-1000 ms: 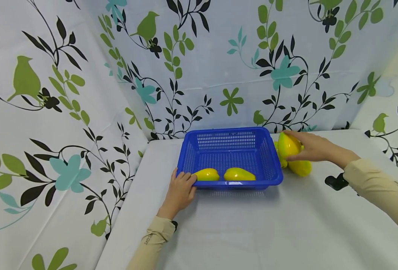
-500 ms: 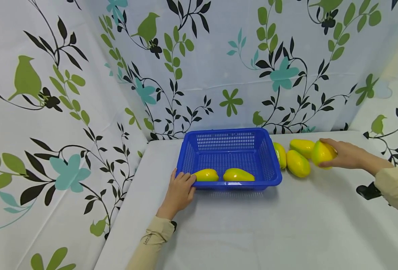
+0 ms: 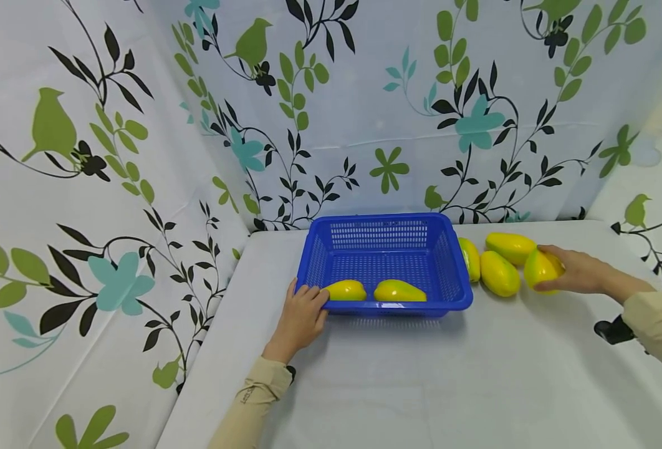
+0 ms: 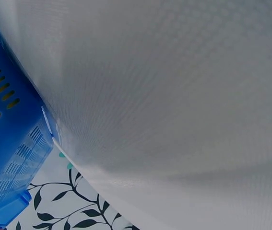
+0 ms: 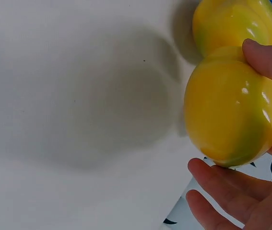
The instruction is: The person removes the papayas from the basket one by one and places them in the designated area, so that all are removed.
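At the front left corner of a blue plastic basket (image 3: 455, 304), my left hand (image 3: 299, 318) grips the rim with fingers bent over it. The left wrist view has the slotted wall of the basket (image 4: 11, 129) at its left, but not the hand. My right hand (image 3: 580, 272) holds a yellow-green mango (image 3: 540, 268) between thumb and fingers, right of the basket. In the right wrist view the thumb lies on one side of this mango (image 5: 229, 108), fingers (image 5: 222, 184) on the other. Its shadow falls on the white tabletop.
Inside the basket, along its front wall, lie two mangoes, one left (image 3: 346, 290) and one right (image 3: 399, 290). Three more lie between basket and right hand: one against the basket (image 3: 469, 259), one in front (image 3: 500, 274), one behind (image 3: 510, 247). A patterned cloth (image 3: 342, 125) hangs behind.
My right hand, holding a mango, has moved right from beside the basket, then slightly down, uncovering the mangoes on the table. My left hand stays on the rim.
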`<move>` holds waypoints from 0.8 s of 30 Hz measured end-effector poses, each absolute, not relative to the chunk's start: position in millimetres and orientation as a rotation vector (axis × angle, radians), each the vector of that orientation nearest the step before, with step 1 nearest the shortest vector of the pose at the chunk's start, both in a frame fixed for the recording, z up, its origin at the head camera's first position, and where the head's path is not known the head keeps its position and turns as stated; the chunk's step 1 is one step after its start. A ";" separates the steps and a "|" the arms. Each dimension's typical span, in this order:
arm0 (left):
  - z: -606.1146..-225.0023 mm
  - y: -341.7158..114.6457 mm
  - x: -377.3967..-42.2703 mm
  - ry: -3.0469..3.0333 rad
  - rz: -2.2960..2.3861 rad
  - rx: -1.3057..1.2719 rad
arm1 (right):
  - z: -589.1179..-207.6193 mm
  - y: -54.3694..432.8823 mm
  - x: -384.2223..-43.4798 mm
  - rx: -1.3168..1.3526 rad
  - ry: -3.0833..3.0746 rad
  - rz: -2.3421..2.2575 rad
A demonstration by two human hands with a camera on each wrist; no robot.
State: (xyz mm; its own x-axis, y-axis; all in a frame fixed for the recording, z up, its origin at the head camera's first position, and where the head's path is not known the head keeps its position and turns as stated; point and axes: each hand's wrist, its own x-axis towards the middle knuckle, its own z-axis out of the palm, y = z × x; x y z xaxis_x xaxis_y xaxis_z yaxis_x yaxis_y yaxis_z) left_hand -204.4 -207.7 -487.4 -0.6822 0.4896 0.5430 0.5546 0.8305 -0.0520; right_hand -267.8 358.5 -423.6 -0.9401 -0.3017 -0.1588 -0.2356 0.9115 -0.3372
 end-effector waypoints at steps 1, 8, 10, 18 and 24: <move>-487.5 -207.9 -204.6 -2.457 -0.159 -0.765 | -424.9 357.6 -268.0 -0.408 2.865 -0.468; -487.9 -208.8 -205.4 -2.460 -0.141 -0.767 | -433.2 352.4 -268.9 -0.402 2.831 -0.472; -487.9 -208.9 -205.1 -2.457 -0.146 -0.768 | -435.8 351.3 -269.4 -0.399 2.818 -0.472; -485.7 -210.0 -204.3 -2.484 -0.136 -0.765 | -440.6 347.1 -269.3 -0.399 2.762 -0.498; -483.5 -210.7 -202.5 -2.489 -0.105 -0.757 | -446.5 346.3 -270.0 -0.413 2.736 -0.516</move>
